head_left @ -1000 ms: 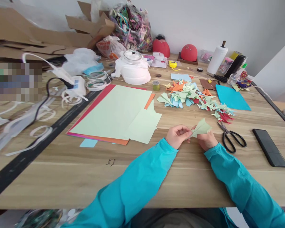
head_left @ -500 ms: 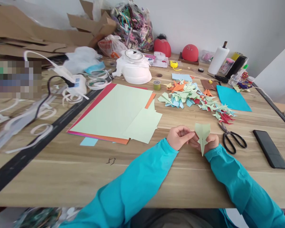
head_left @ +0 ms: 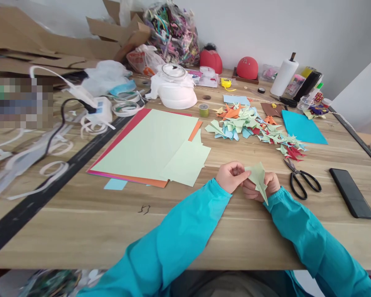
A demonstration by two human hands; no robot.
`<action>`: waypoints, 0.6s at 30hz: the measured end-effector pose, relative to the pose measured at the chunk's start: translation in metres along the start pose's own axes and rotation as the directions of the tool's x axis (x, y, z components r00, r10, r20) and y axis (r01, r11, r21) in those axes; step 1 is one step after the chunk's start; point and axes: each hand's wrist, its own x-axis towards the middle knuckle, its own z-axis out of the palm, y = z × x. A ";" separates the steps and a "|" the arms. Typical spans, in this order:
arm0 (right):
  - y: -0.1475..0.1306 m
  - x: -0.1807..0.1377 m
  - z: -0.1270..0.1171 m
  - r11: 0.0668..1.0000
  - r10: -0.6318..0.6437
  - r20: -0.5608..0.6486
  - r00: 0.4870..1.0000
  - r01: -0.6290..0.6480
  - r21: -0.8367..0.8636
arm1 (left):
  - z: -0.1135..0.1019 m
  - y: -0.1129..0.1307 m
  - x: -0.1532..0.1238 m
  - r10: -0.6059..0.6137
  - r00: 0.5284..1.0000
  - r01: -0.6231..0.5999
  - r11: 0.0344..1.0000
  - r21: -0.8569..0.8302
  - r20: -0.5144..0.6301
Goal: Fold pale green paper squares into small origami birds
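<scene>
A folded pale green paper plane [head_left: 258,180] is held above the table between both hands, its pointed end angled down toward me. My left hand [head_left: 232,176] pinches the plane's upper left corner between thumb and fingers. Behind the paper, my right hand [head_left: 271,181] is closed on its other side, with some of the fingers hidden by it. Farther back lies a pile of small folded paper pieces [head_left: 241,119] in green, orange, blue and red. Black-handled scissors [head_left: 299,181] rest just right of my right hand.
Left of the hands lies a stack of coloured sheets, pale green sheet [head_left: 148,140] on top. A black phone [head_left: 352,194] is at the right, a turquoise sheet [head_left: 304,128] behind it. A power strip [head_left: 102,110], white cables and a thread spool [head_left: 204,110] stand farther back.
The paper plane has turned, its wide end swinging left toward my left hand and its tip shifting slightly right. My left fingers now grip its corner. The things on the table stay put.
</scene>
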 end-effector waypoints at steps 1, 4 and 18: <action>0.000 0.000 0.000 1.000 0.001 -0.009 1.000 -0.001 0.003 | 0.000 0.000 0.000 0.003 1.000 -0.003 1.000 0.001 0.002; -0.001 -0.001 0.001 1.000 0.004 -0.048 0.999 -0.003 0.013 | -0.001 0.002 -0.001 0.023 0.999 -0.022 1.000 -0.017 0.026; 0.004 0.000 0.004 0.926 0.270 0.275 0.923 -0.327 0.188 | -0.006 0.004 -0.001 0.135 0.981 -0.109 0.978 -0.180 0.137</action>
